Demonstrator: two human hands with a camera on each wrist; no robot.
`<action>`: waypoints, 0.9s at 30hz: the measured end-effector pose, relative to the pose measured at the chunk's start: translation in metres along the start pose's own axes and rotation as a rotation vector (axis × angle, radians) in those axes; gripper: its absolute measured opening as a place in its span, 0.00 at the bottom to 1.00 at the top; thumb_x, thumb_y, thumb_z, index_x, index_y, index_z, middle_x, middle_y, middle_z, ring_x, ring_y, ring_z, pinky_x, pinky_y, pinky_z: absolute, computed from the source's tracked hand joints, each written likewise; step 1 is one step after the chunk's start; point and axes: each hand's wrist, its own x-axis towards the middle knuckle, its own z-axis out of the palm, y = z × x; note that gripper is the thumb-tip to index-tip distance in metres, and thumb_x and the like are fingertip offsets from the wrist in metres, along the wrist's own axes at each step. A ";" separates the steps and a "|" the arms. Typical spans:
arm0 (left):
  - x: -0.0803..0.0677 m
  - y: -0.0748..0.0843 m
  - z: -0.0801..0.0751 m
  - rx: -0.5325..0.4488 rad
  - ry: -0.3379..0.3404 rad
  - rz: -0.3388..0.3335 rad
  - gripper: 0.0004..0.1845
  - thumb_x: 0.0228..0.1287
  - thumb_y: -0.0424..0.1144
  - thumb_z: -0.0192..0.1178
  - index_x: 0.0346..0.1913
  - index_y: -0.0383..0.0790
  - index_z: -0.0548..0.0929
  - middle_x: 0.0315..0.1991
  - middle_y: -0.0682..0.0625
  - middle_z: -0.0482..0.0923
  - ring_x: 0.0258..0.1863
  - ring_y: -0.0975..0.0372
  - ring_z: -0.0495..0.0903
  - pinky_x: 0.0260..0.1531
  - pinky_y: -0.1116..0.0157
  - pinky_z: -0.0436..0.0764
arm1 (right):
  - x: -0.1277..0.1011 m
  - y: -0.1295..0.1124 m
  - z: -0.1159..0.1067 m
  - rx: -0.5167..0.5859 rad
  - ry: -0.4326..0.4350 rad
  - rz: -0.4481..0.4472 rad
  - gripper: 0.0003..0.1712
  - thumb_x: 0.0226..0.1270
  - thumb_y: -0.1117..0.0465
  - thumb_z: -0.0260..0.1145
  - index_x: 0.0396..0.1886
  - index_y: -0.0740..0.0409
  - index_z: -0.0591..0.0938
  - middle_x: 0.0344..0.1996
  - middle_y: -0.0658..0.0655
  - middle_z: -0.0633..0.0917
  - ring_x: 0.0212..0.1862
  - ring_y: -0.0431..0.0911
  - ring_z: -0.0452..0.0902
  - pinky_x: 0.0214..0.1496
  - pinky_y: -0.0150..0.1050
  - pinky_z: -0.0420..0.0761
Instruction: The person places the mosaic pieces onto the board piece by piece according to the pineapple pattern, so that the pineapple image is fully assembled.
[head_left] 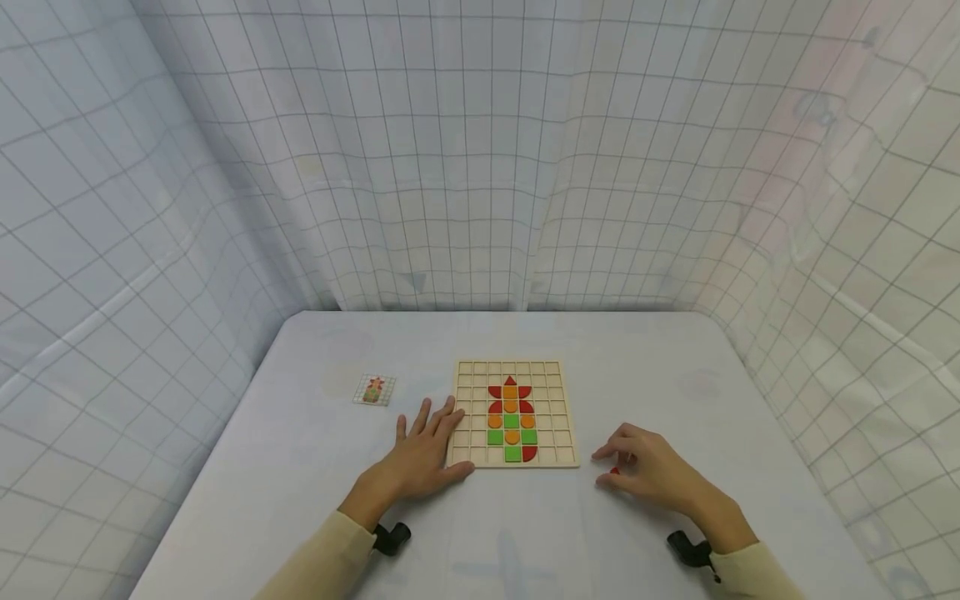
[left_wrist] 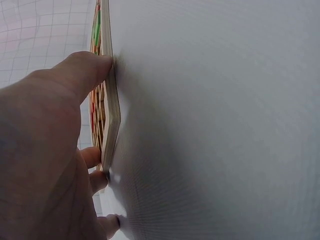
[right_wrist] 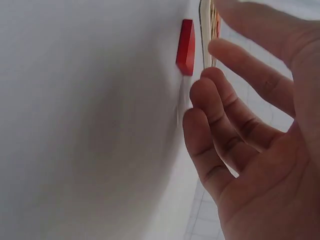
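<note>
At the far left of the pale table (head_left: 300, 467) we see a small printed pattern card (head_left: 374, 389) lying well apart from our left hand (head_left: 423, 454), which rests flat with its fingers straight and spread, the fingertips (left_wrist: 102, 62) touching the left edge of the square wooden grid board (head_left: 558, 417). That board sits in the middle of the table and carries red, orange and green shaped tiles (head_left: 512, 421) set in a central column of its cells. To the right, near the board's near right corner, our right hand (head_left: 652, 471) hovers with loosely curled fingers (right_wrist: 220, 115) gripping nothing, just beside a small red wooden piece (right_wrist: 186, 46) lying on the table.
</note>
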 end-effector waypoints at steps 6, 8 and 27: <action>0.001 0.001 -0.003 0.004 -0.006 -0.001 0.53 0.81 0.66 0.69 0.95 0.44 0.59 0.99 0.43 0.47 0.98 0.33 0.41 0.87 0.17 0.43 | -0.012 0.005 -0.005 0.052 -0.046 0.025 0.16 0.65 0.56 0.92 0.50 0.45 0.97 0.40 0.42 0.87 0.39 0.33 0.77 0.43 0.30 0.80; 0.001 0.001 -0.004 0.004 -0.006 -0.001 0.53 0.81 0.66 0.69 0.95 0.44 0.60 0.99 0.42 0.47 0.98 0.33 0.41 0.87 0.17 0.43 | -0.014 0.007 -0.005 0.066 -0.054 0.029 0.16 0.65 0.57 0.92 0.50 0.44 0.97 0.41 0.41 0.88 0.40 0.33 0.78 0.43 0.30 0.81; 0.000 0.003 -0.002 0.008 -0.004 -0.009 0.53 0.80 0.66 0.70 0.95 0.44 0.61 0.99 0.42 0.48 0.98 0.33 0.42 0.87 0.17 0.43 | -0.017 0.011 -0.006 0.082 -0.058 -0.043 0.12 0.73 0.66 0.85 0.51 0.49 0.96 0.45 0.43 0.91 0.40 0.28 0.79 0.44 0.30 0.84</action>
